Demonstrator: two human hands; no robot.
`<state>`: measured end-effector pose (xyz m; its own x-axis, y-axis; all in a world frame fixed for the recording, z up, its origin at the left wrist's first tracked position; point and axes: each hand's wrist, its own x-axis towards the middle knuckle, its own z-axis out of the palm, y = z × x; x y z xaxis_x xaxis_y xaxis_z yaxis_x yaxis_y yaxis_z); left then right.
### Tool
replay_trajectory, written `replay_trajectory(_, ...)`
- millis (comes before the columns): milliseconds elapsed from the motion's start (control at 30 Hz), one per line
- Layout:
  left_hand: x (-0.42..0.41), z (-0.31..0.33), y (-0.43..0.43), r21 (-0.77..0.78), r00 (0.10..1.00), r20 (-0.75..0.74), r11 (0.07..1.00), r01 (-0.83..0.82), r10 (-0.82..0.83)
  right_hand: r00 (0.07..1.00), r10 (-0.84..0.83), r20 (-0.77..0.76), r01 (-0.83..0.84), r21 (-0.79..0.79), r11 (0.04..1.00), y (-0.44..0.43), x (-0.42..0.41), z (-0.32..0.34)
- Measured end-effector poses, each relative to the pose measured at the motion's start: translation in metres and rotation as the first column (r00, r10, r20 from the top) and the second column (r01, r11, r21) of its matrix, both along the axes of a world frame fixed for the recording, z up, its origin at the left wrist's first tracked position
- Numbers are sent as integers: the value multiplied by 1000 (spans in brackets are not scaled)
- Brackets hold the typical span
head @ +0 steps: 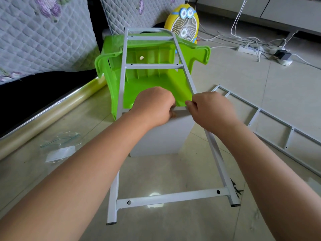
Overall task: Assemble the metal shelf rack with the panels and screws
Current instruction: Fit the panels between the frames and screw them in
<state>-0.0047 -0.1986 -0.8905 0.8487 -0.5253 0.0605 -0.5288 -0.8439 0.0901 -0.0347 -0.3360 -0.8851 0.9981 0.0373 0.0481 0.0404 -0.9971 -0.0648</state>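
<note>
**Grey metal gripped in both hands**

Arms stretched forward, my left hand (pixel 154 105) curls over the top edge of the panel (pixel 161 136). My right hand (pixel 208 108) pinches the right rail of the side frame (pixel 173 197). It leans on a green stool (pixel 147 84), feet on the floor (pixel 173 225).

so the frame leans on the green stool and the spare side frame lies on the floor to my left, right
No: the head view shows the spare side frame on the floor to your right. The frame does lean on the green stool.

home | quilted sofa cover (pixel 34 35) | cartoon fan (pixel 184 26) | tiled floor (pixel 286 80)
</note>
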Motion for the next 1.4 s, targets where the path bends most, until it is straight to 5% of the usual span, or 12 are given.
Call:
replay_trajectory(167,-1,1,1,-36,1000,-25,999,-11,10,1000,11,-10,-11,39,999,-8,-5,8)
replay_trajectory(333,-2,3,3,-42,997,-68,998,-39,36,973,229,37,-232,141,962,-17,-7,20)
replay_trajectory(433,-4,5,2,-52,997,-74,998,-42,38,959,284,22,-285,64,956,-16,-1,14)
replay_trajectory(967,0,1,1,-8,998,-46,999,-44,43,992,116,43,-110,-114,987,-1,2,-5)
replay_trajectory(1067,-2,4,-1,17,997,-31,998,-65,65,993,116,36,-116,-15,993,-3,1,1)
replay_trajectory(1200,-10,7,-12,80,982,25,979,-188,187,999,21,41,-34,340,940,-35,-12,-6)
replay_trajectory(1267,-16,6,-20,132,972,55,964,-232,227,995,-92,-34,99,345,933,-67,-20,-31)
replay_trajectory(1400,-28,-1,-36,281,966,123,926,-253,226,865,-250,-436,314,79,946,-126,-47,-111)
